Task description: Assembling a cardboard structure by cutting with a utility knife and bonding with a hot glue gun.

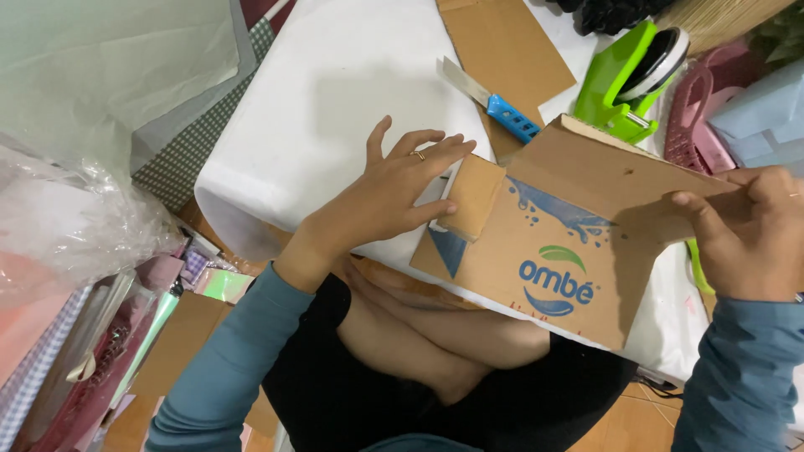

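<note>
Head view | left hand (387,194) flat on cardboard box (559,251) | right hand (748,236) clamps flap | knife (490,101) behind

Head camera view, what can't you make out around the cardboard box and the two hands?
- Right hand: cut off by the right edge of the head view.
- Cardboard box: inside hidden by its own flaps.
- Knife: blade tip hidden under a loose cardboard sheet.
- Green tape dispenser: base hidden behind the box.
</note>
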